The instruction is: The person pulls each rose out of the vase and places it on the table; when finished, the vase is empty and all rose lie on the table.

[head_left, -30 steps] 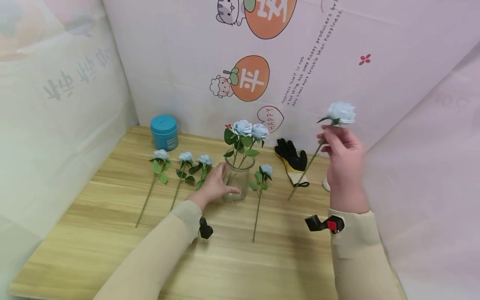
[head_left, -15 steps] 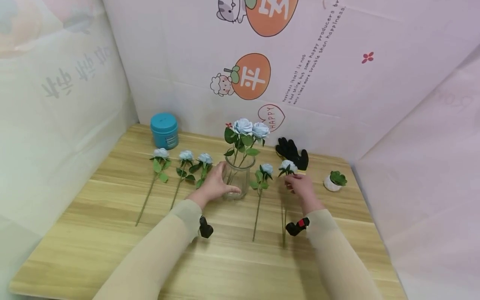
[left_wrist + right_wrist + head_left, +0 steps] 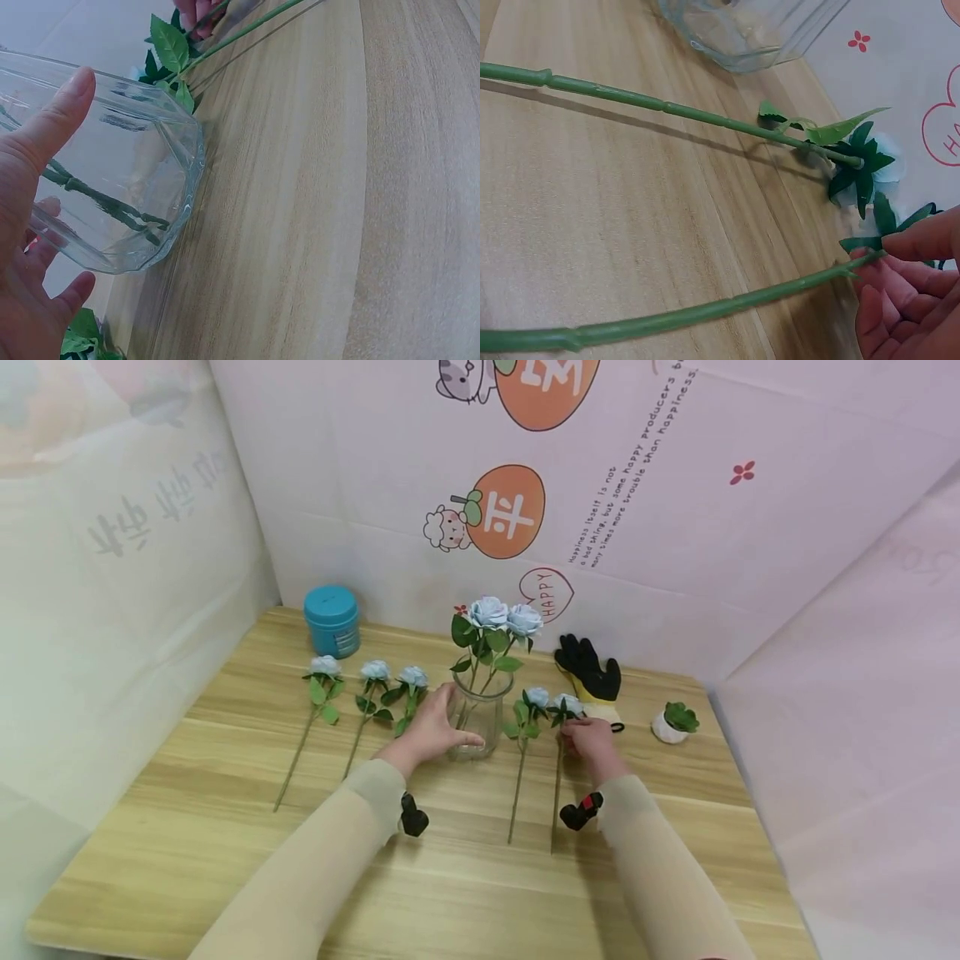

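My left hand (image 3: 427,731) holds a clear glass jar (image 3: 480,737), thumb on one side and fingers on the other. Two pale blue artificial roses (image 3: 489,612) stand in the jar, their stem ends (image 3: 120,206) visible through its wall. Between thumb and fingertips, my right hand (image 3: 591,745) pinches a third rose (image 3: 567,704) just beneath its bloom. That rose's stem (image 3: 697,315) points toward me along the tabletop. Left of it, roughly parallel, lies another leafy rose (image 3: 536,698), whose stem (image 3: 667,106) rests beside the jar.
Several roses lie on the wooden table (image 3: 420,893) left of the jar, including one at the far left (image 3: 326,667). A blue lidded tub (image 3: 332,621) stands at the back left. At the back right are a black-and-yellow glove (image 3: 591,677) and a small potted succulent (image 3: 675,722).
My right hand has brought its rose down from the raised right side to the table, then slightly left, beside the lying rose. The left hand stays at the jar.
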Demonstrator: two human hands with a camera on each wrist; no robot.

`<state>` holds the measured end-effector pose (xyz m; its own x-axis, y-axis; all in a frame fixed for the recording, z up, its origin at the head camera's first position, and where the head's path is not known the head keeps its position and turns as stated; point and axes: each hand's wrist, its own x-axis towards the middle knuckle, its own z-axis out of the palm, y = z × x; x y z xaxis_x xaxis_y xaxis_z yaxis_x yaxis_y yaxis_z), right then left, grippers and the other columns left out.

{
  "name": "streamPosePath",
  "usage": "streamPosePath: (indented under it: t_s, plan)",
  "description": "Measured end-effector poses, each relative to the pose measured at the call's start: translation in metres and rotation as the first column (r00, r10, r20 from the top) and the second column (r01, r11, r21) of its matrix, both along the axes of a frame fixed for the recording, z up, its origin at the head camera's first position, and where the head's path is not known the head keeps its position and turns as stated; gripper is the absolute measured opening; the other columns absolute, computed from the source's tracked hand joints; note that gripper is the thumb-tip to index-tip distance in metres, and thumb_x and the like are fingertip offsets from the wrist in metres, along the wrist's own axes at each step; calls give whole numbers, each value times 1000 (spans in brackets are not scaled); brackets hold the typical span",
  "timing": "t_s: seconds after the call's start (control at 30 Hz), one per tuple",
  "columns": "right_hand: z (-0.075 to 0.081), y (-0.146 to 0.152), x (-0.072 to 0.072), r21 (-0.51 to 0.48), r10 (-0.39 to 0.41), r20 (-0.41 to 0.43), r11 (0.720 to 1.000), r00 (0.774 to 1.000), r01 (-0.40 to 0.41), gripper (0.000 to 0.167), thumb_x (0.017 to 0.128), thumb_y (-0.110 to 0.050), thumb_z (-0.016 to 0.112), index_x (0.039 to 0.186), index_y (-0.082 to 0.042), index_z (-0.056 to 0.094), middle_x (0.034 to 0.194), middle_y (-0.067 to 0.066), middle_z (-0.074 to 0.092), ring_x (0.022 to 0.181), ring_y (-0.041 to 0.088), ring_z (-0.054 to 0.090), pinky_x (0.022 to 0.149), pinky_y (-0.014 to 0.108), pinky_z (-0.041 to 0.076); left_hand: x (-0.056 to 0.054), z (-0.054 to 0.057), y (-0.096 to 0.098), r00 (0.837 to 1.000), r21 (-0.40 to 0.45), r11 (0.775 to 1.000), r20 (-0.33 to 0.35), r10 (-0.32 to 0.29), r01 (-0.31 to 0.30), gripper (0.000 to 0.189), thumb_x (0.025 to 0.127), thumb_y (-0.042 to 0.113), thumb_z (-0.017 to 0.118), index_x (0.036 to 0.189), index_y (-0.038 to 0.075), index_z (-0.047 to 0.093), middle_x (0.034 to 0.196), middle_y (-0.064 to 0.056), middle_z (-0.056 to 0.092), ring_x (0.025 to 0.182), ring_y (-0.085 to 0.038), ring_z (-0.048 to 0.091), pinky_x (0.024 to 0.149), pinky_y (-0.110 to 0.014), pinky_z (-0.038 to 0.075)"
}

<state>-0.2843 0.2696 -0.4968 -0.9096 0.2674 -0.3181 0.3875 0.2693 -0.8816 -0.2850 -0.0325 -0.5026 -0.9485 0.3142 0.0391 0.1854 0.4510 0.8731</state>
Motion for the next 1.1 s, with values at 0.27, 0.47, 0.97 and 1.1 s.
streamPosePath:
  t_s: [0.27,0.47,0.97,1.1]
  plan:
    - [12,-6,1,139,-29,-108,989,994,43,36,93,-3,58,127,7,60,116,22,58,81,20,57,64,26,48,-4,-3,-1,1000,-7,1000,-26,11,-11,113,70,33,92,155,5,23,155,-17,30,140,-33,31,112,-47,32]
    - [49,-34,-1,80,-65,-372,992,926,102,25,96,-11,63,117,1,62,109,13,58,94,23,55,76,33,50,-5,-3,-2,1000,9,1000,-26,12,-12,113,70,32,92,155,6,23,156,-17,30,140,-33,31,111,-47,33]
    - [99,-104,-10,-244,219,-322,921,921,-304,43,101,-22,59,138,-1,54,143,10,49,131,24,44,108,46,36,-2,1,-1,1000,-18,1000,-7,5,-5,111,70,32,92,154,6,24,154,-17,32,140,-32,32,112,-45,32]
    - [97,-111,-10,-170,171,-341,956,925,-240,32,100,-18,61,125,1,63,129,10,59,120,23,51,104,43,40,-2,1,0,1000,-13,1000,5,3,-3,111,70,32,92,155,7,23,155,-15,31,141,-30,31,112,-45,32]
